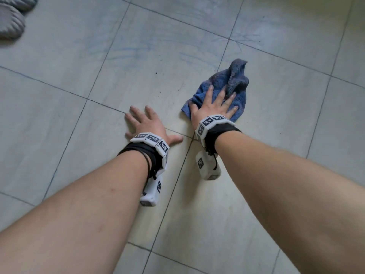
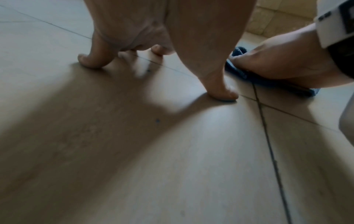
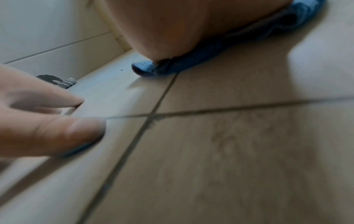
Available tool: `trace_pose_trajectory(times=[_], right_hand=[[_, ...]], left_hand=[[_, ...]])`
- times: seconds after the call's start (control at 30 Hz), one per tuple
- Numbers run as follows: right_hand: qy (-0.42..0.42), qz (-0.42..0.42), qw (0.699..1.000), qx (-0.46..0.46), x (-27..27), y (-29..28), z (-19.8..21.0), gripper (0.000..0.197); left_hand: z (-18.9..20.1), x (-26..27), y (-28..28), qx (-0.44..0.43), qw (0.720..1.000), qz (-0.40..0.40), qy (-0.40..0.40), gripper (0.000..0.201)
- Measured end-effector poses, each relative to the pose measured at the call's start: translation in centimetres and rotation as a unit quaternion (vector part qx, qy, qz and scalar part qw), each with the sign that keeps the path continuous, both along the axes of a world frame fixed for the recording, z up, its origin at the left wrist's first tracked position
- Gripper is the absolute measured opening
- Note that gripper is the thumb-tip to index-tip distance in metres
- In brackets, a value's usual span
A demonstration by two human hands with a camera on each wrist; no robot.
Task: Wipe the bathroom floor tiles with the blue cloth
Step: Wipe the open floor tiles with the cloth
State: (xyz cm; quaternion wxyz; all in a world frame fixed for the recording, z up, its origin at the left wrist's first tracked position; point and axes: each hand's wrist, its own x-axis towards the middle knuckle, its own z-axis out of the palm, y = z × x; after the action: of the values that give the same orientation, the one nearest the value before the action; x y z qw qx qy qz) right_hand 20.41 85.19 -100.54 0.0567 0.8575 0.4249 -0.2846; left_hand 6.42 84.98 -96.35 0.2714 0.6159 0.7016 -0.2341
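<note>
The blue cloth (image 1: pixel 219 91) is pressed flat on the floor tiles (image 1: pixel 59 107) by the right hand (image 1: pixel 214 106). The fingers of that hand are spread wide and straight on top of the cloth; nothing is gripped. The cloth is bunched up, and one corner of it is poked up past the fingertips. It is lying just to the right of a spot where the tile lines cross.

The left hand (image 1: pixel 148 125) is laid on the bare floor just beside the cloth, not touching it. Its fingers are spread wide too, and nothing is held in it. It seems to be used as a prop for the body.

The wiping step looks to be under way. Small dark specks (image 1: pixel 157 72) can be seen on the tile ahead, between the two hands and a little farther out. Faint blue scribble marks (image 1: pixel 134 49) can be seen farther ahead on the floor.

For the next move, the cloth would likely need to be pushed forward and to the left, over the specks, with the palm kept pressed down so the cloth is not left behind. A grey slipper (image 1: pixel 11 18) is seen at the far left corner, well apart from the hands.
</note>
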Motion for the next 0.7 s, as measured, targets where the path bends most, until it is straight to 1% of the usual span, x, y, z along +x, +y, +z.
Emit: trace_pose_trajectory(times=[0.17,0.27,0.37,0.47,0.57,0.63,0.7], right_hand=[[-0.018,-0.004,1.0,-0.006,0.2,0.9,0.0,0.077],[-0.023,-0.025,0.999,0.0,0.0,1.9,0.0,0.074],[-0.015,-0.033,0.999,0.013,0.1,1.6,0.4,0.065],[0.018,-0.048,0.997,0.055,0.4,-0.2,0.9,0.057],[0.022,-0.091,0.994,0.062,0.9,-3.8,1.3,0.06],[0.005,-0.085,0.995,0.049,1.6,-6.1,1.4,0.061],[-0.007,-0.063,0.997,0.033,2.5,-7.7,1.2,0.061]], left_hand=[[-0.1,-0.2,-0.1,0.01,1.0,0.009,-0.016,0.138],[-0.2,-0.3,-0.1,0.01,0.999,0.012,-0.029,0.137],[-0.2,-0.3,0.0,0.012,0.999,0.012,-0.034,0.138],[-0.4,-0.5,-0.1,0.014,0.999,0.011,-0.029,0.139],[-0.9,-0.4,-0.3,0.027,0.999,0.009,-0.022,0.14],[-1.2,0.1,-0.5,0.04,0.999,0.005,-0.028,0.14],[-1.5,1.3,-0.9,0.052,0.997,-0.024,-0.045,0.14]])
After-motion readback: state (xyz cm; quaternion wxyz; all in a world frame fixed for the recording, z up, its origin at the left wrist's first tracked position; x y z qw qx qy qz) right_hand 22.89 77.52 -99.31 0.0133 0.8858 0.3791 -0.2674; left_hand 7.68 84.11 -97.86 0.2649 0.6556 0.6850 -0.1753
